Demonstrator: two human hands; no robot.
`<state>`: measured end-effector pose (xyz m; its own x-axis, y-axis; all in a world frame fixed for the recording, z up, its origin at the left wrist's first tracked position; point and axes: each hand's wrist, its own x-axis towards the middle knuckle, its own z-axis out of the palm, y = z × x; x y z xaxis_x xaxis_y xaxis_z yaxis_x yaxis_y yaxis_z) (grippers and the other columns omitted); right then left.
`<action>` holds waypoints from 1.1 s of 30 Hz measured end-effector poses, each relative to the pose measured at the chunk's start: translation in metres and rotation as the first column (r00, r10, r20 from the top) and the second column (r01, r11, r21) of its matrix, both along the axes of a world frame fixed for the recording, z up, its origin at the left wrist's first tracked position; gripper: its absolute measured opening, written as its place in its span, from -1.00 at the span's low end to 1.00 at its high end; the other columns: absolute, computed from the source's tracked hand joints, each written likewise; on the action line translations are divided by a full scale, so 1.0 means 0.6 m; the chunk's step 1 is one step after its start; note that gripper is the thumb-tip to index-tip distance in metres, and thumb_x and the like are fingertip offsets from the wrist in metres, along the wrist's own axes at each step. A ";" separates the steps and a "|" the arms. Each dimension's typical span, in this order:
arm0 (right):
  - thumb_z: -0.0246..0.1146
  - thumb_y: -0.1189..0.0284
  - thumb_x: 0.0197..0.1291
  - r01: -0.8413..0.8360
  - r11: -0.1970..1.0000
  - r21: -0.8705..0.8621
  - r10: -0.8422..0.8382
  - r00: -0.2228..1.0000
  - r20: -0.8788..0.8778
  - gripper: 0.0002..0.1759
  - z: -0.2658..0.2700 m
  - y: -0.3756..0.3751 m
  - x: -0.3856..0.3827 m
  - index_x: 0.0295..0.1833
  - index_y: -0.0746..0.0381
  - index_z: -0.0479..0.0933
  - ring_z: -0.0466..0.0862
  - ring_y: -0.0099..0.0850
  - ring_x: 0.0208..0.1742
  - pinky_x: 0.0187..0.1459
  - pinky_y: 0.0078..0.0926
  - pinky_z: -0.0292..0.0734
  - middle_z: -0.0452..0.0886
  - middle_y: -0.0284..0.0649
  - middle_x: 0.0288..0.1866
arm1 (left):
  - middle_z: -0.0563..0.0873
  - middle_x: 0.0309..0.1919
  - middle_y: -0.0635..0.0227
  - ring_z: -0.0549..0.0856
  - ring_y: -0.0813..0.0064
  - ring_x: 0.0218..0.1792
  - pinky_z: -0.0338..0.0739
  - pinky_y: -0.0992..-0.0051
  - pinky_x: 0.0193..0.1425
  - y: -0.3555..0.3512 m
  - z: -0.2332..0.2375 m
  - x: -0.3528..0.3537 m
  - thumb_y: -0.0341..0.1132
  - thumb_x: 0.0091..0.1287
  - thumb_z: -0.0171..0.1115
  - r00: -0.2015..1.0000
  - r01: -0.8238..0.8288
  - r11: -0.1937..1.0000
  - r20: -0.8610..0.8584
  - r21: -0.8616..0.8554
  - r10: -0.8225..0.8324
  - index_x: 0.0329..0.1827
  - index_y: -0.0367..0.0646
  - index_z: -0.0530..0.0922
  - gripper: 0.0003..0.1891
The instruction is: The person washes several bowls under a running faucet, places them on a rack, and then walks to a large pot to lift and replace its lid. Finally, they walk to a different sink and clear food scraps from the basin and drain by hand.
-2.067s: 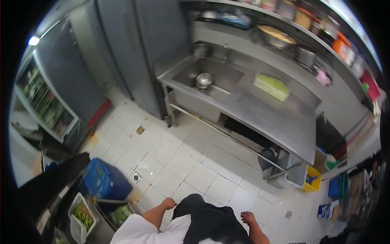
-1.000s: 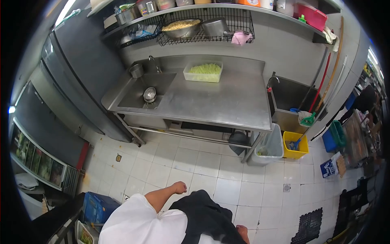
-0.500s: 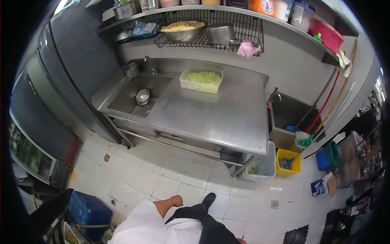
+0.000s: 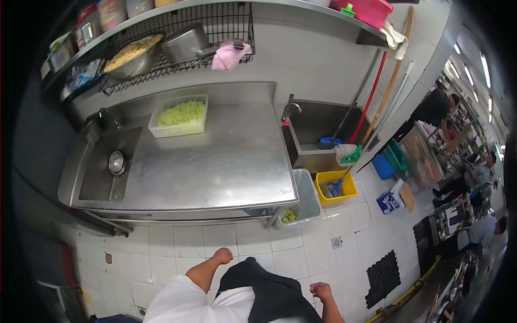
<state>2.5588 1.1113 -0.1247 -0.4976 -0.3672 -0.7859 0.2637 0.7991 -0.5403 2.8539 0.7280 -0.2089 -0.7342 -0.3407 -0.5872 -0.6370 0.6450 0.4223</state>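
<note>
My left hand [image 4: 222, 255] hangs at the bottom centre over the tiled floor, its fingers curled in; whether anything is inside does not show. To the right, my right hand [image 4: 321, 291] is low beside the black apron [image 4: 258, 282], fingers loosely bent and apart, holding nothing. Neither hand touches the steel counter [image 4: 215, 161] in front of me. On the counter stands a white plastic tub [image 4: 177, 130] of shredded green vegetable [image 4: 183, 113]. Metal bowls [image 4: 117, 162] lie in the sink [image 4: 94, 177] at the left.
Right of the counter are a grey bin [image 4: 307, 199], a yellow bucket [image 4: 336, 188], a deep sink [image 4: 318, 129] and leaning mop poles [image 4: 371, 110]. A black mat [image 4: 383, 278] lies on the floor. Several people [image 4: 479, 231] are at the far right. A wire rack [image 4: 226, 27] hangs above.
The view has swung right, so the counter and tub sit further left. More of the right-hand area and several people show. My right hand has come fully into view.
</note>
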 end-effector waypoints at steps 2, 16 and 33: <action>0.01 0.59 0.04 0.071 0.997 -0.043 -0.069 0.997 0.035 -0.78 -0.004 -0.007 -0.006 -0.21 0.27 0.52 0.54 -0.49 -0.51 -0.50 -0.58 0.44 0.57 -0.25 -0.51 | 0.64 -0.34 0.13 0.59 0.12 -0.25 0.47 0.22 -0.13 -0.013 -0.010 -0.016 -0.13 0.15 0.01 1.000 -0.027 1.000 -0.008 0.010 0.027 -0.42 -0.17 0.62 -0.69; -0.01 0.46 0.07 -0.391 0.920 -0.013 0.389 0.918 -0.074 -0.85 -0.085 0.097 -0.203 -0.36 0.23 0.47 0.52 -0.48 -0.62 -0.68 -0.51 0.36 0.53 -0.22 -0.58 | 0.63 -0.35 0.06 0.60 0.09 -0.26 0.47 0.24 -0.14 0.032 -0.010 -0.107 -0.24 0.00 0.03 0.996 0.048 0.986 0.082 -0.157 -0.035 -0.48 -0.21 0.63 -0.75; 0.04 0.49 0.04 0.170 0.980 -0.100 -0.128 0.935 0.330 -0.85 -0.099 -0.029 -0.443 -0.26 0.22 0.47 0.49 -0.40 -0.61 -0.66 -0.53 0.38 0.49 -0.19 -0.54 | 0.62 -0.37 0.12 0.59 0.12 -0.29 0.47 0.27 -0.19 0.069 0.069 -0.246 -0.27 -0.04 0.06 0.956 -0.291 0.937 -0.108 -0.193 0.274 -0.48 -0.12 0.59 -0.82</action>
